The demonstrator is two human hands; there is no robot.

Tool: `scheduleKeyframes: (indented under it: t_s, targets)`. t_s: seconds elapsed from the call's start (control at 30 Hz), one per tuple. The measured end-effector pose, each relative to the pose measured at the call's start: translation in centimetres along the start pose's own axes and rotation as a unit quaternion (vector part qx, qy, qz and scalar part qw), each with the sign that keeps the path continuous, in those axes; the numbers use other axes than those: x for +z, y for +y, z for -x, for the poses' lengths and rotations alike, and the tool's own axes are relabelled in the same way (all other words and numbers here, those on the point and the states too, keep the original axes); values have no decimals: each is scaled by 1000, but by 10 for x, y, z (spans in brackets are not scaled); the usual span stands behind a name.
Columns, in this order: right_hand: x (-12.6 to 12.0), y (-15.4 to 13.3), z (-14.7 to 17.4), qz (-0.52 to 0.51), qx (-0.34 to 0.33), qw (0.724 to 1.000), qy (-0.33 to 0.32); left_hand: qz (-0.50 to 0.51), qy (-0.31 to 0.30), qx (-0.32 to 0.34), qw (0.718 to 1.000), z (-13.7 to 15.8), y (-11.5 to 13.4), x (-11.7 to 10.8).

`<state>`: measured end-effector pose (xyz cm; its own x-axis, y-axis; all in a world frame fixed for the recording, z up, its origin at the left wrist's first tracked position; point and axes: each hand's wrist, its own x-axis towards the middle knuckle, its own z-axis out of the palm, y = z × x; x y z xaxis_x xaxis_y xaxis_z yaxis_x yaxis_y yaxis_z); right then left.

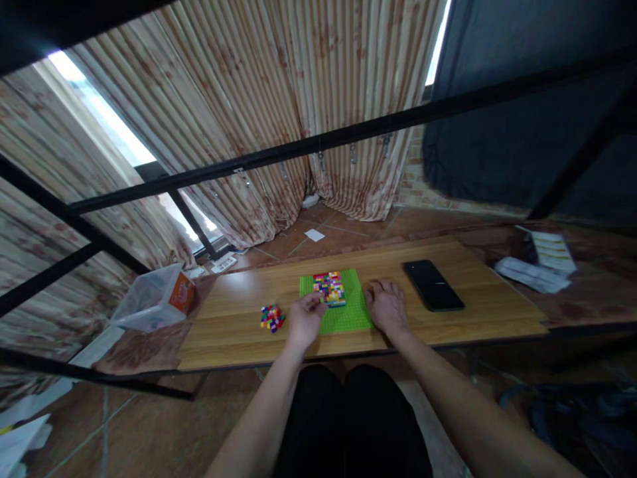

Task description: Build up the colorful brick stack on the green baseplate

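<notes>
A green studded baseplate (pixel 355 312) lies on the wooden table, bearing a square patch of small multicoloured toy bricks (pixel 329 287). My left hand (pixel 306 320) is over the plate's left side, thumb and fingers pinched together at the patch's lower left corner. Whatever is between those fingertips is too small to make out. Flat beside the plate's right edge rests my right hand (pixel 387 305), fingers stretched out and nothing in its grasp. To the left of my left hand sits a small heap of loose toy bricks (pixel 273 318).
A black smartphone (pixel 432 285) lies right of my right hand. Left of the table stands a clear plastic box (pixel 152 299) with an orange label. Crumpled papers (pixel 535 272) are at the right. A black metal bar (pixel 298 147) crosses beyond the table, before the curtains.
</notes>
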<state>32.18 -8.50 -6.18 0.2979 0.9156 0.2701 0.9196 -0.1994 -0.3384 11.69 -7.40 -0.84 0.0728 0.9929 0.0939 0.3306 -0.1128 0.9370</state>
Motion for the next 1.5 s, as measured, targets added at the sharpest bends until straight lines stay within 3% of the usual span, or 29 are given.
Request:
scheduleKeyframes:
  t_s: [0.43, 0.73, 1.0, 1.17, 1.5]
  targets:
    - [-4, -1, 1, -13, -3, 1000, 8, -228, -23, 91, 969, -6, 20, 11]
    - [-3, 1, 0, -12, -3, 1000, 6, -271, -27, 86, 958, -10, 14, 13]
    - [1, 3, 0, -15, -6, 1000, 21, -219, 0, 70, 973, -14, -1, 15]
    - [2, 5, -1, -13, -13, 999, 32, -217, 10, 113, 970, -13, -6, 14]
    - [7, 7, -1, -2, -12, 999, 30, -268, 24, 256, 928, -8, -20, 16]
